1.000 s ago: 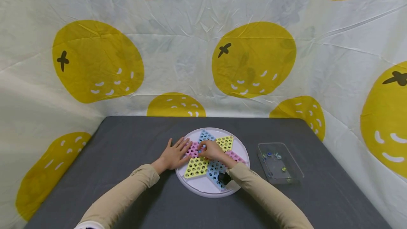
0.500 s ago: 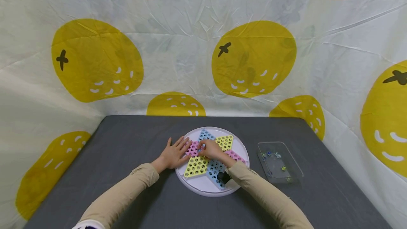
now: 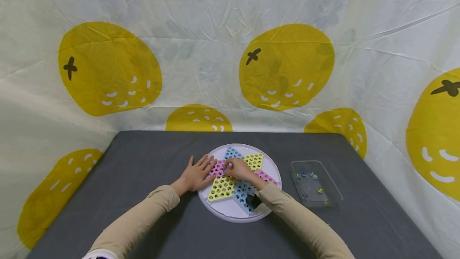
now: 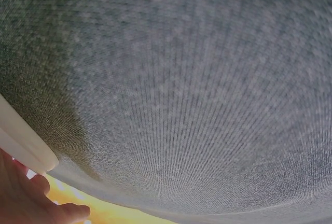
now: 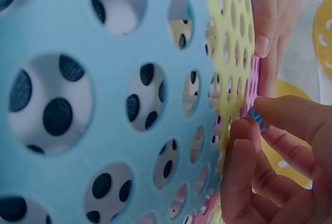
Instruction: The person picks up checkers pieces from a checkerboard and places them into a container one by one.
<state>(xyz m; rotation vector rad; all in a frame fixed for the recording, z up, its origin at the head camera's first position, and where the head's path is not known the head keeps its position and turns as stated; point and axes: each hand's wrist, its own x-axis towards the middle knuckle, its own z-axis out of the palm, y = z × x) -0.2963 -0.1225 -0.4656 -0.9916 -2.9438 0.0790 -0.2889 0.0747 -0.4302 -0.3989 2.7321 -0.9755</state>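
A round white Chinese checkers board point(image 3: 230, 216) lies on the table, its star of blue, yellow and pink sections full of holes. With fingers spread and straight, my left hand point(image 3: 194, 176) rests on the board's left edge, fingertips over the pink section. The left wrist view catches only part of that hand point(image 4: 26, 200) beside the white rim point(image 4: 26, 146). Over the star's middle, my right hand point(image 3: 238, 169) pinches a small clear marble with blue in it point(image 5: 256, 116) between thumb and finger. The right wrist view has the marble close to the perforated surface.
To the right of the board stands a clear plastic box point(image 3: 340, 199) holding several marbles point(image 3: 320, 190). A black device point(image 3: 253, 201) sits under my right wrist, above the blue section. Behind the dark table point(image 3: 151, 147) hangs a fruit-print cloth point(image 3: 201, 63).
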